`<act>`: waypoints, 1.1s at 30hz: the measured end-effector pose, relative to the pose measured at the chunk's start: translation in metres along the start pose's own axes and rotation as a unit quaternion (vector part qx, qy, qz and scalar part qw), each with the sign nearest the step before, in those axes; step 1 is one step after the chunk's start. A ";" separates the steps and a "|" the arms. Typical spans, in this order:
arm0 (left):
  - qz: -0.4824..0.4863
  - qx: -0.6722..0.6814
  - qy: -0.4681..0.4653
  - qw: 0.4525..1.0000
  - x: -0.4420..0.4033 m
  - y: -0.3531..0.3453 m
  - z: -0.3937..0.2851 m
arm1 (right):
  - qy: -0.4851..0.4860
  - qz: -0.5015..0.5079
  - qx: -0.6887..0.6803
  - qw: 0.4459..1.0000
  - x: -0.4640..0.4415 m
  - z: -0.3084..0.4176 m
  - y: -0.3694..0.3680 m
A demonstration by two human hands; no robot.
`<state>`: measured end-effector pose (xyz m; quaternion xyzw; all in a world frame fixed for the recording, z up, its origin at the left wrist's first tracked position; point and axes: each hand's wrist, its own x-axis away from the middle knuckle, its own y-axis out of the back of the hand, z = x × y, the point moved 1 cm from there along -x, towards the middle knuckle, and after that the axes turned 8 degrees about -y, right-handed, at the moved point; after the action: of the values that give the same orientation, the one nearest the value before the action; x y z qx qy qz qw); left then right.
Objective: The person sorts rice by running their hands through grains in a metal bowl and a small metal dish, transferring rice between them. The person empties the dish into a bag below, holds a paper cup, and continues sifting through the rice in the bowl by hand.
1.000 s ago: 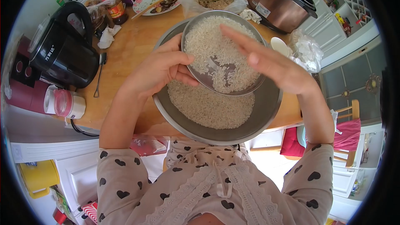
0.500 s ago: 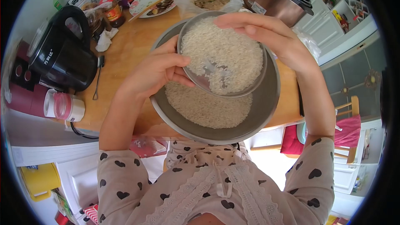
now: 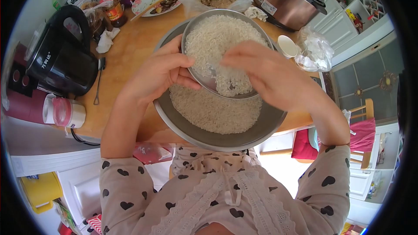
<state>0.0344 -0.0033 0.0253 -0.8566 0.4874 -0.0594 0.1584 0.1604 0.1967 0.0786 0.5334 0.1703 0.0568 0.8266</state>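
Observation:
My left hand (image 3: 161,69) grips the left rim of a shallow metal bowl (image 3: 208,80), thumb on the inside and fingers underneath. White rice (image 3: 213,37) covers most of that bowl, with a bare patch of metal near its lower left. Over the right part of this rice is my right hand (image 3: 276,76), its fingers bent downward and smeared by motion, so I cannot tell whether they hold grains. The shallow bowl is tilted above a large metal bowl (image 3: 272,117), which has more rice (image 3: 217,115) spread across its bottom.
A black kettle (image 3: 63,61), a jar with a pink lid (image 3: 69,112) and a long-handled utensil (image 3: 99,80) are on the left. Behind the bowls are a flowered plate (image 3: 141,3), a bagged dish (image 3: 217,1) and a brown cooker (image 3: 285,2). A white cup (image 3: 287,46) and plastic bag (image 3: 314,50) sit right.
My right hand has come from the shallow bowl's far right rim down and toward me over the rice, fingers now bent. That bowl has shifted slightly left, still in my left hand.

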 end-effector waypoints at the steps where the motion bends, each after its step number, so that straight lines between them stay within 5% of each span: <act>1: 0.003 0.002 0.000 1.000 0.000 0.000 0.000 | -0.004 0.037 -0.032 0.999 0.002 0.004 0.004; 6: 0.011 0.019 -0.005 1.000 0.000 0.002 -0.001 | -0.060 0.110 -0.144 0.982 -0.002 -0.003 0.032; 9: 0.014 0.018 -0.001 1.000 -0.001 0.002 0.000 | -0.055 0.007 -0.099 0.994 -0.012 -0.020 0.032; 21: -0.011 0.018 -0.004 1.000 0.000 -0.003 0.000 | 0.116 -0.036 0.003 0.993 -0.048 -0.017 -0.014; 27: 0.008 0.006 0.005 1.000 0.002 -0.001 -0.002 | 0.084 0.123 -0.031 0.988 -0.016 -0.008 0.016; 33: 0.012 0.014 0.002 1.000 0.001 0.000 -0.001 | -0.042 0.063 0.016 0.997 -0.002 -0.012 0.042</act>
<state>0.0347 -0.0040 0.0264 -0.8482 0.4973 -0.0661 0.1702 0.1580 0.2246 0.1126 0.5580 0.1022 0.0833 0.8193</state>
